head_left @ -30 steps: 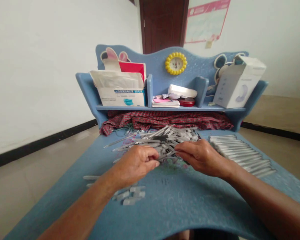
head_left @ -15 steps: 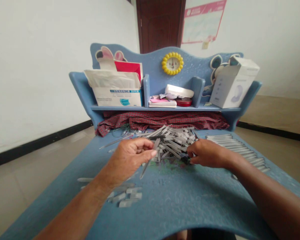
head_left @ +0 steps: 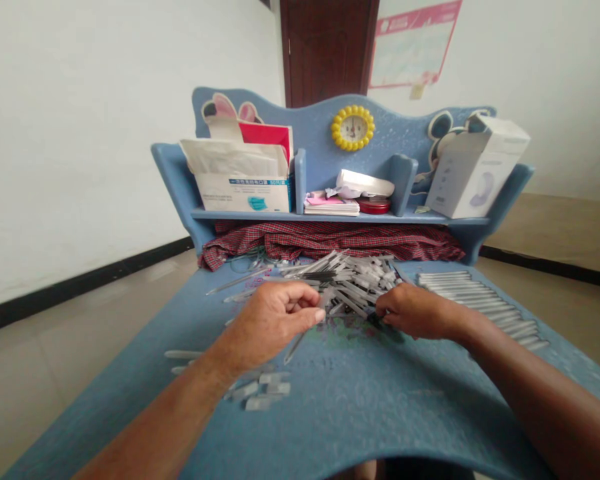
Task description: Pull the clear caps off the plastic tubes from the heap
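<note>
A loose pile of thin grey plastic sticks (head_left: 347, 280) lies in the middle of the blue desk (head_left: 360, 407). My left hand (head_left: 275, 319) is closed in a pinch on one grey stick (head_left: 296, 347) that slants down to the desk at the pile's near left edge. My right hand (head_left: 415, 309) rests at the pile's near right edge, fingers curled onto a dark piece among the sticks; what it grips is hidden.
A neat row of grey sticks (head_left: 485, 303) lies to the right. Small grey caps (head_left: 263, 390) sit under my left forearm. A red plaid cloth (head_left: 330, 240) lies under the shelf, which bears a mask box (head_left: 245, 183), papers and a white box (head_left: 473, 173).
My hands, close together a second ago, have parted. The left hand has lifted a stick out of the pile and the right hand has gone back to the pile's right edge.
</note>
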`<control>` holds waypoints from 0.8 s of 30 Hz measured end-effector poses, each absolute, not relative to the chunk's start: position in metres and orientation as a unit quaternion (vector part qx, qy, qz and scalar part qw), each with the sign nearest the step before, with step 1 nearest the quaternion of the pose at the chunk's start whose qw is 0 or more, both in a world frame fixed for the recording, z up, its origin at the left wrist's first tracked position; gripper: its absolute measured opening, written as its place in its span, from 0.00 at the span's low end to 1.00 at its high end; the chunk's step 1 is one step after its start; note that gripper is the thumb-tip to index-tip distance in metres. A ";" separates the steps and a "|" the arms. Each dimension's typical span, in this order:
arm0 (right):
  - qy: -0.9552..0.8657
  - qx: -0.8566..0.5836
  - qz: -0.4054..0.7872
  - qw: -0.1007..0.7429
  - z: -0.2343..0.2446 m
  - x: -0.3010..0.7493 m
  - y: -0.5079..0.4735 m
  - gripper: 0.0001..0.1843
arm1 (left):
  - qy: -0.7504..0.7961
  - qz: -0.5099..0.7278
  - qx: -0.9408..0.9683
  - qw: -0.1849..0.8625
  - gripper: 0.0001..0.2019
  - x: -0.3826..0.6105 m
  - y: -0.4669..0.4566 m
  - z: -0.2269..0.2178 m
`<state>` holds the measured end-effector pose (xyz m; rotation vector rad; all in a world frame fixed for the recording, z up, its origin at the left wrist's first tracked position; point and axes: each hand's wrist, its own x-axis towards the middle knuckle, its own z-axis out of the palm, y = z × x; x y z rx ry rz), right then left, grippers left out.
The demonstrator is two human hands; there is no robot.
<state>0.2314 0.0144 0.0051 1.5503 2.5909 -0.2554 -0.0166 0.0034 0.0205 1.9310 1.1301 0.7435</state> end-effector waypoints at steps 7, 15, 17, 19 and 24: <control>0.758 0.470 -0.407 -0.198 0.010 0.239 0.007 0.04 | 0.445 0.233 0.771 0.392 0.09 -0.014 -0.001 0.021; 0.653 0.340 -0.571 -0.363 0.006 0.219 -0.004 0.11 | 0.439 0.182 0.779 0.408 0.09 -0.007 -0.007 0.025; 0.649 0.334 -0.577 -0.367 0.005 0.216 -0.006 0.11 | 0.436 0.176 0.782 0.409 0.09 -0.006 -0.008 0.026; 0.650 0.334 -0.579 -0.361 0.003 0.213 -0.006 0.12 | 0.429 0.170 0.787 0.410 0.09 -0.006 -0.009 0.026; 0.659 0.337 -0.575 -0.350 0.002 0.209 -0.007 0.11 | 0.413 0.166 0.798 0.405 0.08 -0.006 -0.009 0.024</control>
